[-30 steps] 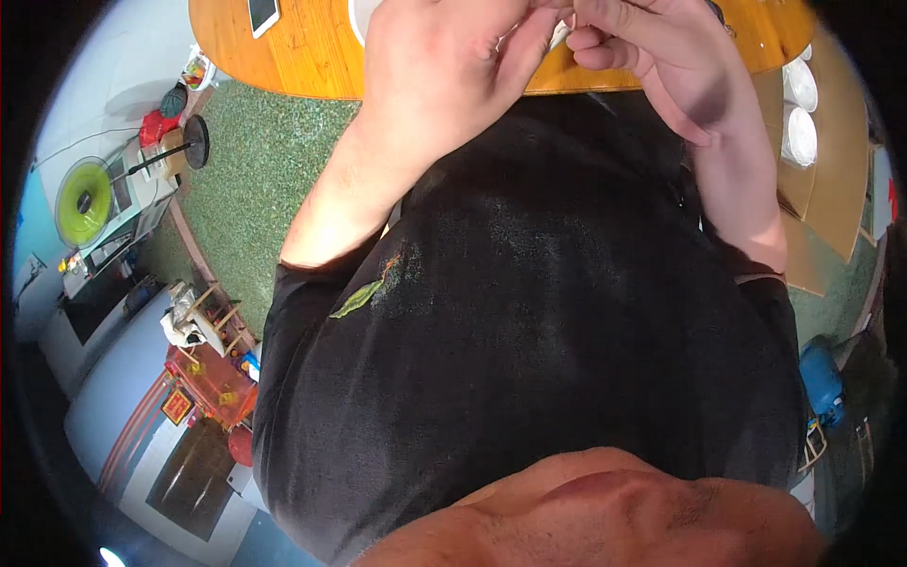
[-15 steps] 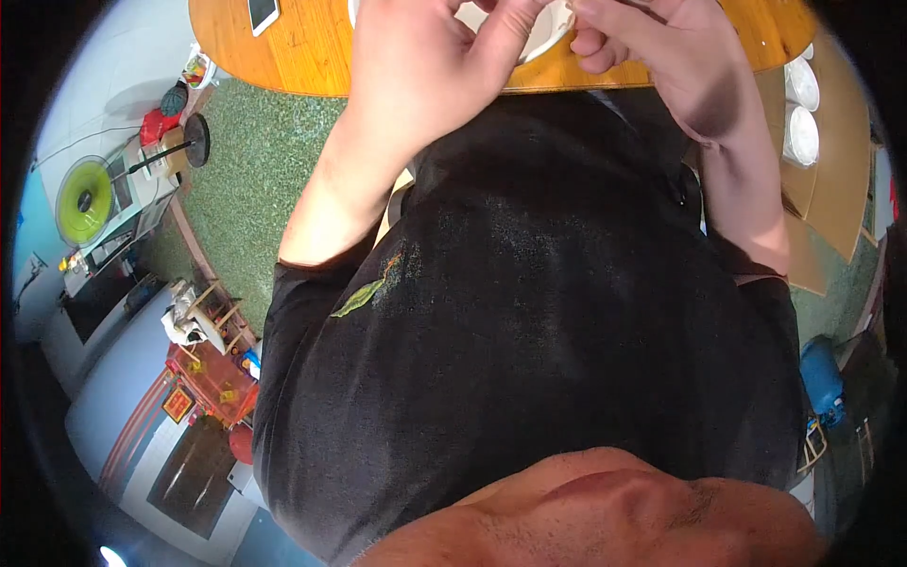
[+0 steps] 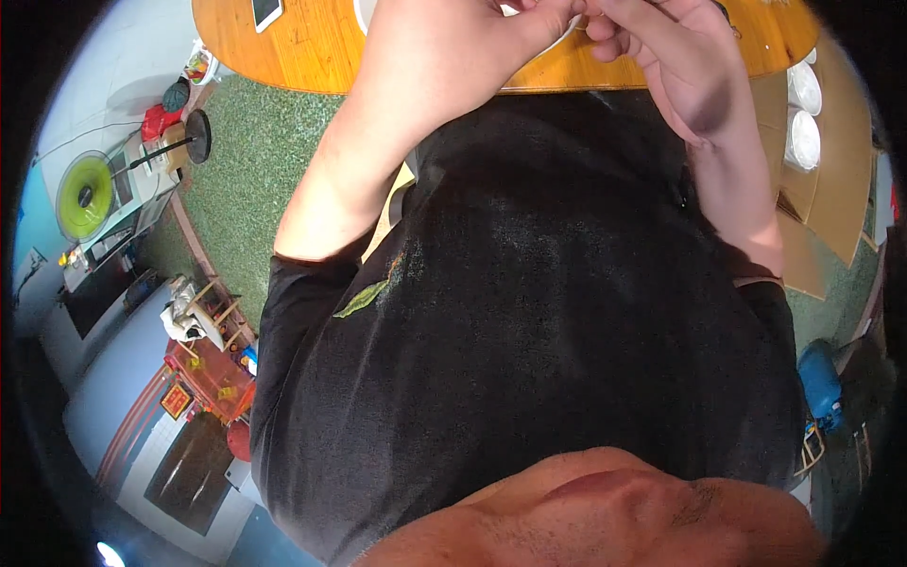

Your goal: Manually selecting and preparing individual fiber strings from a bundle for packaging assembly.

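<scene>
At the top of the head view my left hand (image 3: pixel 458 57) and my right hand (image 3: pixel 673 52) meet over the near side of a wooden table. Thumbs and fingertips are pinched together close to each other. Whatever lies between them is too small or too hidden to name. Beneath the left hand sits a white round dish, perhaps a bowl (image 3: pixel 362 13); only bits of its rim show, the rest covered by the hand or cut off by the frame's upper edge.
The wooden table (image 3: pixel 298 59) has a curved near edge, with a phone (image 3: pixel 267 13) lying at its left. White round containers (image 3: pixel 803 140) stand on cardboard (image 3: pixel 831 189) to the right. A green fan (image 3: pixel 85 197) and a basket (image 3: pixel 200 64) are at the left.
My left hand has shifted slightly right and up, covering more of the white dish. Both hands keep their fingertips pinched near each other.
</scene>
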Available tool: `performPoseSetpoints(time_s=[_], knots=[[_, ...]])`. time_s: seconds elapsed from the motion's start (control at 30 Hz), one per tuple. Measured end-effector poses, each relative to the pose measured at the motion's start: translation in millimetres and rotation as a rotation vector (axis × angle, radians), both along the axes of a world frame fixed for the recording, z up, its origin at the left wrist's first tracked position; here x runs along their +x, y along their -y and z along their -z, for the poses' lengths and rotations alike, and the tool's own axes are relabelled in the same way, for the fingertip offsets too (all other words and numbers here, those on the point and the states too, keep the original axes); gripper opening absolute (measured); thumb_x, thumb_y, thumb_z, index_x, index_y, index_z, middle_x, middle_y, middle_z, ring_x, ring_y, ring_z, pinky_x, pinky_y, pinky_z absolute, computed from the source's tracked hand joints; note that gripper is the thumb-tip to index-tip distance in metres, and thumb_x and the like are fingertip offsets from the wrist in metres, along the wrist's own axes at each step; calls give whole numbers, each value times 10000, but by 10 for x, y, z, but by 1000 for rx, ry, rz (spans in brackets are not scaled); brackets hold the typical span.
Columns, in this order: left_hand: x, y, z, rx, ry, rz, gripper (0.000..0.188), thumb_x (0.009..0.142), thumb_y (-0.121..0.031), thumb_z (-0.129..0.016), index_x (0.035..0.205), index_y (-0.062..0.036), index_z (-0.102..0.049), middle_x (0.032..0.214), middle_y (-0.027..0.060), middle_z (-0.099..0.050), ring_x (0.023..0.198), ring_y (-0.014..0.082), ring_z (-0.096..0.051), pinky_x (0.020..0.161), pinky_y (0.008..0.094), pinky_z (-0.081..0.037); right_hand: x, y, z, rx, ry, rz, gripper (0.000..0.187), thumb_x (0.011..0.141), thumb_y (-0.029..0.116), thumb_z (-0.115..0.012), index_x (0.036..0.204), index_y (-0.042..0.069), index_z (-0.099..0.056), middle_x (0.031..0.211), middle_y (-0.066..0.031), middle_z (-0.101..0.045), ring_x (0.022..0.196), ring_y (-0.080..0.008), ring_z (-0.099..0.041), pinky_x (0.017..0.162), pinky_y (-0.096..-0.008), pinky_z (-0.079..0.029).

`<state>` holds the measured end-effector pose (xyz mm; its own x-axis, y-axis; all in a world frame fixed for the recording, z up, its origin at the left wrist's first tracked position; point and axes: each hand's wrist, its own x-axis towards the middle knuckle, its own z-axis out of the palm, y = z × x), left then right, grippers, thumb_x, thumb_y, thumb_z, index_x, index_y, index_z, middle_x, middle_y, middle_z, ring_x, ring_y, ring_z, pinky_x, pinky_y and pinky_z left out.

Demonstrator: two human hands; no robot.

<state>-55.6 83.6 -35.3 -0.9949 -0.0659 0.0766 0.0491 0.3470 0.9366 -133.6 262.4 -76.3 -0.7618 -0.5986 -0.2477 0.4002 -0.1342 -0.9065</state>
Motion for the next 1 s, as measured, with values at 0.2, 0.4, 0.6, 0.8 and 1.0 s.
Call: performPoseSetpoints(time_s=[0.2, 0.4, 0.6, 0.8, 1.0], knots=[[-24, 29, 46, 147, 88, 15, 204, 910, 100, -687, 1033, -19, -576, 896, -9, -604, 823, 48, -585, 740, 205, -495, -224, -68, 73, 125, -103, -166, 93, 959, 56, -711, 1002, -17, -674, 829, -70, -704, 724, -147, -684, 652, -258, -556], [-59, 38, 21, 226, 121, 39, 200, 923, 138, -642, 1041, -9, -576, 930, -1, -599, 852, 58, -582, 758, 202, -490, -237, -59, 26, 146, -366, -213, 87, 888, -28, -748, 938, -20, -677, 819, -31, -682, 743, -79, -641, 654, -216, -515], [-57, 24, -30, 96, 122, 8, 180, 940, 112, -647, 1058, -7, -582, 933, 5, -604, 852, 69, -591, 757, 212, -494, -104, -31, -214, 192, -576, -188, 89, 860, -44, -746, 894, -25, -666, 806, -6, -633, 727, -59, -591, 634, -212, -478], [-61, -25, -59, 43, 126, -52, 149, 950, 85, -657, 1043, -9, -588, 917, 15, -629, 824, 72, -594, 737, 219, -495, -25, 23, -322, 430, -938, -37, 143, 781, -20, -786, 824, -6, -649, 717, -40, -564, 639, -104, -569, 583, -255, -450], [-10, -8, -26, 50, 54, -31, 130, 954, 70, -664, 1023, -11, -590, 904, 14, -634, 821, 69, -598, 735, 217, -495, 23, 84, -98, 382, -1354, 164, 177, 714, -25, -806, 828, 17, -677, 713, -96, -591, 590, -228, -596, 552, -305, -473]])
